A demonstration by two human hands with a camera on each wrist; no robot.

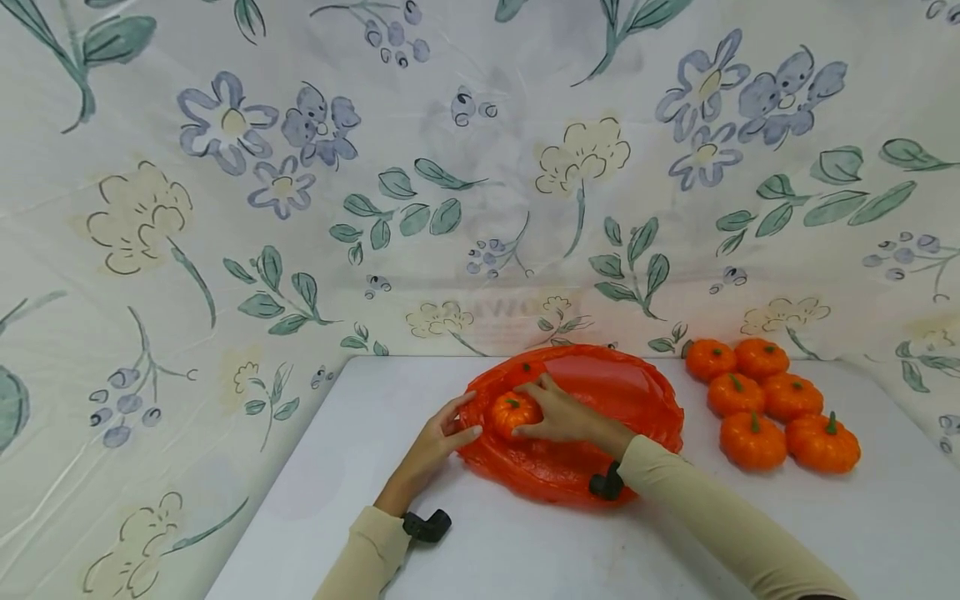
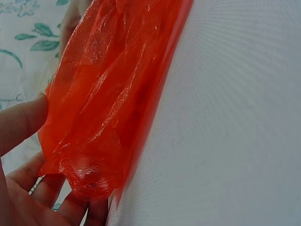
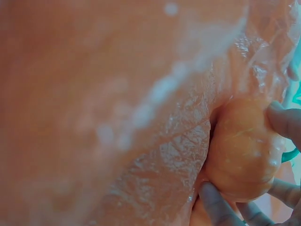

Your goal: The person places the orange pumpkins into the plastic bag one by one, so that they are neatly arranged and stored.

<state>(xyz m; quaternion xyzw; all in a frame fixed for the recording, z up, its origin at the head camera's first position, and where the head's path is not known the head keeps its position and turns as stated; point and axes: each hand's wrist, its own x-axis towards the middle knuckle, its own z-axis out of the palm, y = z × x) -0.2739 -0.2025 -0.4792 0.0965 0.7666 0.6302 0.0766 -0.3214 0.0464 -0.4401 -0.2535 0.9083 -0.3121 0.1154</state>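
A small orange pumpkin (image 1: pixel 512 412) was gripped by the curled fingers (image 3: pixel 214 207) of the right hand (image 1: pixel 558 417), inside the orange plastic bag (image 1: pixel 600 392) that lay on the white tabletop (image 1: pixel 525 550). The bag's left edge was pinched by the left hand (image 1: pixel 438 442) — thumb above, fingers (image 2: pixel 47 190) beneath. Six more pumpkins (image 1: pixel 772 404) were grouped on the tabletop to the right — well apart from the hands.
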